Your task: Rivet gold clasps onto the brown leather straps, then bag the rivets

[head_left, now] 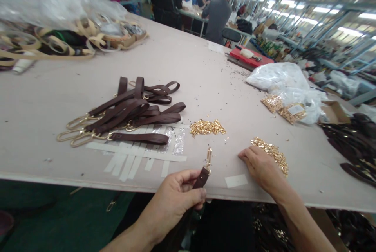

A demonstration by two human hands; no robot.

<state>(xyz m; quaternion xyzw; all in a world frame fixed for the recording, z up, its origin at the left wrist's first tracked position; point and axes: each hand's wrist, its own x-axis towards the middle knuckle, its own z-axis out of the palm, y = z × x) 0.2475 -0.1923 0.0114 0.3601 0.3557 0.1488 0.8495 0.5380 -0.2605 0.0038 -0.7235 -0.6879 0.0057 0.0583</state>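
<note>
My left hand (179, 193) is closed around a dark brown leather strap (201, 178) at the table's front edge. A gold clasp (208, 157) sticks up from the strap's end. On the right, my right hand (261, 166) rests at the near side of a pile of small gold metal pieces (273, 152), its fingertips pinched together on the tabletop. Whatever lies between those fingertips is too small to make out. A second pile of gold pieces (208, 126) lies between the hands, farther back. Left of it, several brown wrist straps (132, 111) with gold clasps are heaped together.
Strips of pale tape (138, 158) are stuck to the table (188, 68). Bags of gold pieces (290, 111), a red board (249, 57) and dark straps (352, 150) lie to the right. Plastic-covered tan straps (73, 40) fill the far left. Several people stand beyond.
</note>
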